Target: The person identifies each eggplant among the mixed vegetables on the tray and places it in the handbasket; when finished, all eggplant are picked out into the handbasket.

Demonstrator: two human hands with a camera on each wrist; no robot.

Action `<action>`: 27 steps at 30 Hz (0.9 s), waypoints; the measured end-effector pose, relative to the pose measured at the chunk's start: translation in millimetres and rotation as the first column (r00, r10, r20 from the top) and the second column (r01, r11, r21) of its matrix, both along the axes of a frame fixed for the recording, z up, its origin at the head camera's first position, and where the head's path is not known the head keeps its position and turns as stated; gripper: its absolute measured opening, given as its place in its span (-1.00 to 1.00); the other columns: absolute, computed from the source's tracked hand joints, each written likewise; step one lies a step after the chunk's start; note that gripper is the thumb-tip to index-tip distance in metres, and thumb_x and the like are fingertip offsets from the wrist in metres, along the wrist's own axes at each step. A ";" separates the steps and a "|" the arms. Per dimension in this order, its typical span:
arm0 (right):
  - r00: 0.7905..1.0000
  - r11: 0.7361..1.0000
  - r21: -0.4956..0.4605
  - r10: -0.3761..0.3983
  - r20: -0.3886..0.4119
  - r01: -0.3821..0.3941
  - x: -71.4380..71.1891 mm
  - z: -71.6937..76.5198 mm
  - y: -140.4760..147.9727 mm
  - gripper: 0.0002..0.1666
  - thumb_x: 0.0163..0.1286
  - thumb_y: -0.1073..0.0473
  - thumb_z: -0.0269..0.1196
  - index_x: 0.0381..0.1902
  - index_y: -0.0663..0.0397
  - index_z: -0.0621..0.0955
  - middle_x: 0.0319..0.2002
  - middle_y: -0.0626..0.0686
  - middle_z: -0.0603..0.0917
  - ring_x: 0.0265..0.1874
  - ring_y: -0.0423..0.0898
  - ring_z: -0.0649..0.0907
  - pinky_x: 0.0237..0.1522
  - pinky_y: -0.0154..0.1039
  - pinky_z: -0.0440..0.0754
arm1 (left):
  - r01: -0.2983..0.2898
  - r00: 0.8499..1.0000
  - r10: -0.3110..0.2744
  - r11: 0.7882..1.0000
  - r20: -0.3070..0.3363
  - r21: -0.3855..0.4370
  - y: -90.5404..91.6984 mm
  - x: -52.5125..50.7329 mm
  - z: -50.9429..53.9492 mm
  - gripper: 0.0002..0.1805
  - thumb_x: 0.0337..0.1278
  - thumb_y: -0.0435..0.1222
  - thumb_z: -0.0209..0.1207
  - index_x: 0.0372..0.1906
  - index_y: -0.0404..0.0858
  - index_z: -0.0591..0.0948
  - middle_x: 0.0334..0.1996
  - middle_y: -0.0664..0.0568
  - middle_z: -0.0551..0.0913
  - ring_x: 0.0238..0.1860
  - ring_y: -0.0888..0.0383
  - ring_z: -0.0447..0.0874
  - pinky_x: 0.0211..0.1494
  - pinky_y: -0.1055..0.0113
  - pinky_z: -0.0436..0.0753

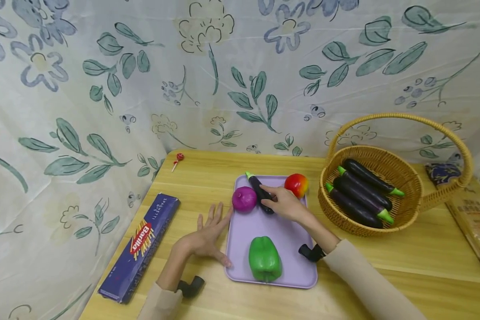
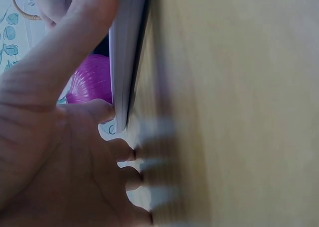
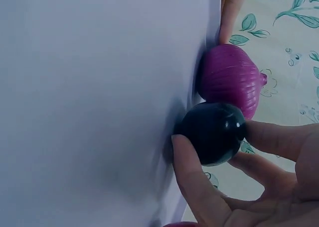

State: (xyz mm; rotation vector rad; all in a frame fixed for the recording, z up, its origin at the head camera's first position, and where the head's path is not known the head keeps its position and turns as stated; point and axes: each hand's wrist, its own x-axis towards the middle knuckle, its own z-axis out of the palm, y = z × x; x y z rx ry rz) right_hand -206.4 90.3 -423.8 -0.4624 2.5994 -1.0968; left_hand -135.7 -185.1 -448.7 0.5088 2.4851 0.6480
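My right hand (image 1: 286, 203) pinches a dark eggplant (image 1: 256, 184) with a green stem end, lying at the back of a lilac tray (image 1: 240, 249). Thumb and fingers sit on either side of the eggplant (image 3: 214, 132) in the right wrist view. Directly left of it, a purple onion (image 1: 244, 199) appears to touch it. Spread fingers of my left hand (image 1: 204, 238) rest along the tray's left edge. A green bell pepper (image 1: 265, 258) lies at the tray's front, and a red-and-yellow fruit (image 1: 296, 185) at its back right corner, partly behind my right hand.
Right of the tray stands a wicker basket (image 1: 330, 213) with a tall handle, holding several eggplants (image 1: 360, 191). A blue spaghetti box (image 1: 144, 249) lies on the left, with a red lollipop (image 1: 180, 156) behind it. A flat golden package (image 1: 472, 213) lies far right. Floral cloth hangs behind.
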 end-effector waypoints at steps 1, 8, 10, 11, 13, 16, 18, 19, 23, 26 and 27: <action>1.000 1.000 0.002 -0.014 0.019 0.014 0.2 0.7 -0.7 -0.33 0.51 0.15 0.27 0.52 0.10 0.42 -0.13 0.26 0.72 -0.30 -0.02 0.63 -0.41 -0.33 0.53 | 0.000 1.000 0.000 1.000 0.001 0.002 0.0 0.1 0.3 0.63 -0.36 0.11 0.65 0.70 -0.05 -0.29 0.64 -0.28 -0.55 0.64 -0.25 -0.70 0.57 -0.40 -0.55; 0.995 0.998 -0.007 -0.054 0.089 0.054 -0.1 7.1 -2.0 -0.33 0.49 0.17 0.27 0.52 0.07 0.42 -0.14 0.29 0.72 -0.44 -0.07 0.59 -0.44 -0.36 0.52 | 0.000 1.000 0.000 1.000 0.004 0.004 0.2 0.1 1.8 0.63 -0.35 0.10 0.65 0.70 -0.07 -0.29 0.64 -0.27 -0.56 0.64 -0.25 -0.71 0.57 -0.40 -0.56; 0.993 0.998 -0.018 -0.054 0.102 0.056 0.6 9.2 -1.0 -0.33 0.49 0.17 0.27 0.51 0.07 0.43 -0.09 0.32 0.72 -0.44 -0.06 0.61 -0.43 -0.36 0.55 | 0.002 1.000 -0.002 1.000 0.004 0.003 0.3 0.1 1.8 0.62 -0.35 0.10 0.65 0.70 -0.07 -0.29 0.64 -0.27 -0.56 0.64 -0.25 -0.71 0.57 -0.40 -0.56; 0.993 0.998 -0.024 -0.056 0.106 0.059 1.2 10.6 -0.1 -0.33 0.49 0.17 0.27 0.51 0.06 0.43 -0.05 0.34 0.72 -0.41 -0.05 0.63 -0.42 -0.36 0.58 | 0.003 1.000 -0.003 1.000 0.003 0.003 0.4 0.1 1.6 0.62 -0.35 0.10 0.65 0.70 -0.07 -0.29 0.64 -0.28 -0.56 0.64 -0.25 -0.70 0.57 -0.40 -0.56; 0.993 0.997 -0.041 -0.057 0.106 0.062 2.8 14.8 2.7 -0.33 0.49 0.17 0.27 0.52 0.05 0.42 0.03 0.36 0.70 -0.31 -0.02 0.68 -0.40 -0.35 0.64 | 0.004 1.000 -0.004 1.000 0.002 0.000 0.3 0.3 1.2 0.62 -0.35 0.11 0.65 0.70 -0.06 -0.29 0.64 -0.27 -0.56 0.64 -0.25 -0.70 0.57 -0.41 -0.55; 0.993 0.996 -0.071 -0.055 0.106 0.062 5.5 22.9 8.1 -0.32 0.50 0.18 0.27 0.53 0.02 0.41 0.13 0.38 0.66 -0.12 0.06 0.71 -0.34 -0.31 0.72 | 0.005 1.000 -0.005 1.000 0.000 -0.005 -0.1 0.7 0.8 0.63 -0.34 0.13 0.64 0.70 -0.05 -0.30 0.64 -0.28 -0.55 0.64 -0.25 -0.70 0.57 -0.41 -0.54; 0.995 0.995 -0.088 -0.033 0.098 0.042 6.9 28.4 12.6 -0.31 0.50 0.18 0.27 0.54 0.03 0.40 0.13 0.38 0.65 -0.04 0.09 0.70 -0.29 -0.26 0.76 | 0.004 1.000 -0.004 1.000 0.000 -0.008 -0.4 0.9 0.5 0.63 -0.34 0.13 0.64 0.70 -0.05 -0.30 0.64 -0.28 -0.55 0.64 -0.25 -0.70 0.57 -0.41 -0.54; 0.995 0.995 -0.097 -0.019 0.098 0.028 7.7 31.8 15.1 -0.31 0.50 0.18 0.27 0.54 0.04 0.39 0.12 0.38 0.65 -0.04 0.10 0.71 -0.26 -0.24 0.78 | 0.004 1.000 -0.004 1.000 0.000 -0.009 -0.5 0.9 0.5 0.63 -0.34 0.13 0.64 0.70 -0.04 -0.30 0.64 -0.28 -0.55 0.64 -0.25 -0.70 0.57 -0.41 -0.54; 0.994 0.991 -0.135 0.033 0.102 -0.019 10.7 50.2 30.2 -0.31 0.52 0.18 0.25 0.55 0.05 0.37 0.05 0.34 0.64 -0.08 0.07 0.70 -0.13 -0.12 0.83 | 0.005 1.000 -0.005 1.000 -0.001 -0.011 -0.3 0.5 0.4 0.62 -0.34 0.13 0.64 0.70 -0.04 -0.30 0.64 -0.27 -0.56 0.64 -0.24 -0.71 0.57 -0.40 -0.54; 0.993 0.991 -0.125 0.056 0.102 -0.043 13.9 69.6 45.1 -0.31 0.53 0.14 0.24 0.56 -0.02 0.38 0.03 0.29 0.65 -0.07 0.06 0.66 -0.12 -0.16 0.80 | 0.008 1.000 -0.008 1.000 -0.001 -0.010 -0.1 0.5 0.7 0.62 -0.33 0.13 0.64 0.70 -0.05 -0.31 0.64 -0.28 -0.56 0.64 -0.25 -0.70 0.57 -0.41 -0.53; 0.994 0.993 -0.109 0.061 0.093 -0.051 14.8 76.3 50.7 -0.32 0.53 0.11 0.25 0.55 -0.06 0.39 0.05 0.26 0.65 -0.04 0.05 0.64 -0.13 -0.18 0.78 | 0.009 1.000 -0.009 1.000 0.000 -0.010 -0.1 0.6 0.9 0.62 -0.33 0.13 0.63 0.70 -0.05 -0.31 0.64 -0.28 -0.56 0.64 -0.25 -0.71 0.57 -0.40 -0.53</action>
